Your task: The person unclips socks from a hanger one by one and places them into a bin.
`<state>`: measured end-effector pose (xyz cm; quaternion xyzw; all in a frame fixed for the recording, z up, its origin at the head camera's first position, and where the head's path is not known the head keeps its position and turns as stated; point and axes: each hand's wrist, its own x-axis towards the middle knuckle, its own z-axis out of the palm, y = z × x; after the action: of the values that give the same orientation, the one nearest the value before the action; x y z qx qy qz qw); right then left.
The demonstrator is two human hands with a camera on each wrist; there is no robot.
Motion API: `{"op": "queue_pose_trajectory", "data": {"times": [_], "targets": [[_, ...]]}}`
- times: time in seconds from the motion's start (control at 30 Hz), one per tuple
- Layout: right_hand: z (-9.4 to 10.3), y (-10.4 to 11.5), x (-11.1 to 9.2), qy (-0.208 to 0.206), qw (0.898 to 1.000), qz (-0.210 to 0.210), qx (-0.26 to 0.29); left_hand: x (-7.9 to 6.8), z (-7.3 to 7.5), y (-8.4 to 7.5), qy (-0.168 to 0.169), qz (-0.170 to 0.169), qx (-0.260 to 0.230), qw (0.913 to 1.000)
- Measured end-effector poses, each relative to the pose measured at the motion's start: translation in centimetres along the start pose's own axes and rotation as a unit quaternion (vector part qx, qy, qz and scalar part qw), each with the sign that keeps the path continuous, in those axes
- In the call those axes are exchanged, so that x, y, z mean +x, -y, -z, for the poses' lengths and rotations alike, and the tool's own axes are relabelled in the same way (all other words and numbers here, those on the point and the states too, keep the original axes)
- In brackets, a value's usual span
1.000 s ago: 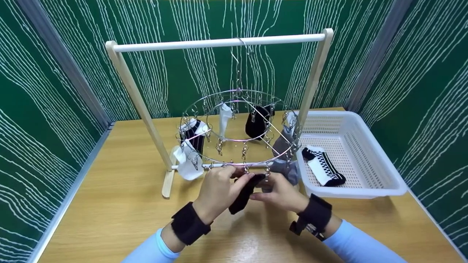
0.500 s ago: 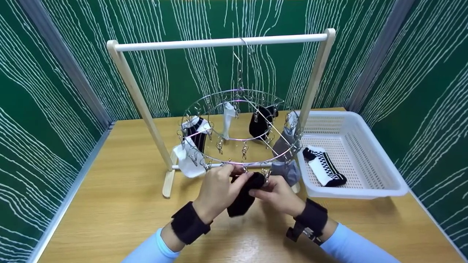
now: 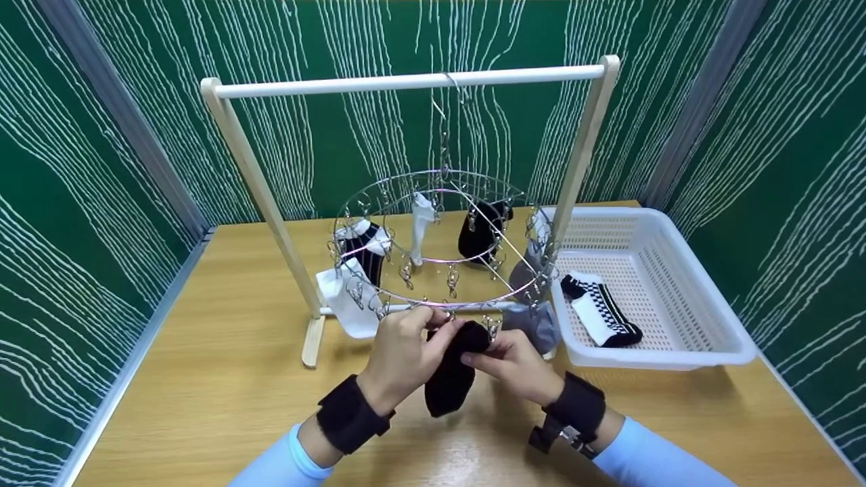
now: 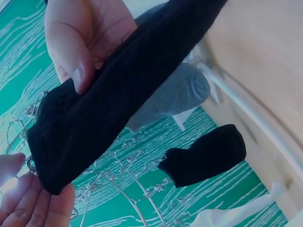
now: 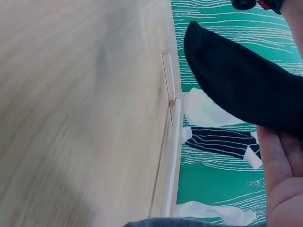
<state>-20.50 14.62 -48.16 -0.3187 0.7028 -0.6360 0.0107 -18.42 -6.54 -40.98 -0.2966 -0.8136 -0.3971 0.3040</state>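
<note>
A black sock [image 3: 452, 379] hangs below the front rim of a round metal clip hanger [image 3: 440, 297]. My left hand [image 3: 406, 348] pinches the sock's top corner beside a small metal clip [image 4: 31, 164], its thumb and fingertips close around that spot. At the other side of the sock's opening, my right hand [image 3: 521, 365] grips the fabric, thumb on the near face and fingers behind. Another clip [image 3: 492, 327] dangles just above the right fingertips. In the right wrist view the sock's toe [image 5: 196, 42] extends freely past the right fingers [image 5: 274, 151].
Other socks hang around the ring: white [image 3: 352, 297], striped [image 3: 365, 253], black [image 3: 479, 233] and grey [image 3: 531, 325]. A wooden stand [image 3: 406, 82] carries the hanger. At right, a white basket [image 3: 683, 355] holds a checkered sock [image 3: 599, 310].
The right hand has shifted slightly left, its thumb coming onto the sock's near face. The sock has turned broad side to view and its toe hangs lower. The left hand has stayed put.
</note>
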Motion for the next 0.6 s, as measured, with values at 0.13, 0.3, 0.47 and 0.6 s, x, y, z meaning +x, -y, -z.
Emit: {"op": "queue_pose_trajectory", "data": {"times": [0.13, 0.3, 0.47, 0.6], "targets": [[0.1, -0.1, -0.1, -0.001, 1.0, -0.006, -0.011, 0.1, 0.1, 0.0, -0.003, -0.007, 0.0, 1.0], [0.4, -0.3, -0.3, 0.005, 1.0, -0.009, -0.028, 0.1, 0.2, 0.1, 0.0, -0.008, 0.001, 1.0], [0.8, -0.5, -0.6, 0.019, 1.0, -0.007, -0.02, 0.1, 0.4, 0.2, 0.004, 0.002, -0.002, 1.0], [1.2, -0.5, -1.0, 0.028, 0.999, -0.003, -0.028, 0.1, 0.5, 0.3, 0.002, 0.006, -0.003, 1.0]]}}
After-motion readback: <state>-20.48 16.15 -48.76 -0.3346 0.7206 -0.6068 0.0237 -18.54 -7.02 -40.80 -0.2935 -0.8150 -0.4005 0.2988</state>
